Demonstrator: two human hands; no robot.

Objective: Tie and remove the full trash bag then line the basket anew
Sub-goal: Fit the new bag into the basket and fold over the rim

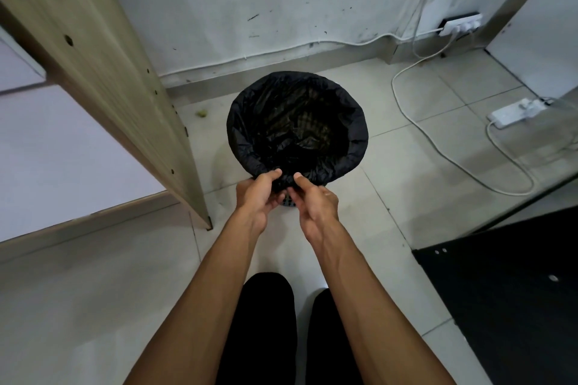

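Gripping the near edge of a black trash bag (297, 122), the person's left hand (256, 194) and right hand (316, 200) sit side by side, close together but not touching. Each hand pinches the folded-over plastic between thumb and fingers at the part of the rim nearest the body, the left thumb on top of the fold, the right thumb pointing toward it from the other side.

Just below the two grips, between the palms, a small patch of the basket (289, 201) shows, dark with a mesh pattern; everything else of it is covered by the bag. Beyond the grips the bag opens into a wide round mouth, its edge rolled outward over the basket's rim all the way round. Inside, the plastic lies crumpled and loose, and the basket's mesh shows faintly through the film on the far wall. Nothing can be made out in the bag; its bottom is too dark to tell.

The basket stands on a pale tiled floor (406, 197). Left of the grips rises a wooden furniture panel (103, 72). Away to the right a white cable (438, 147) loops over the tiles to a white power strip (516, 111). Past the bag stands a scuffed white wall (281, 9).
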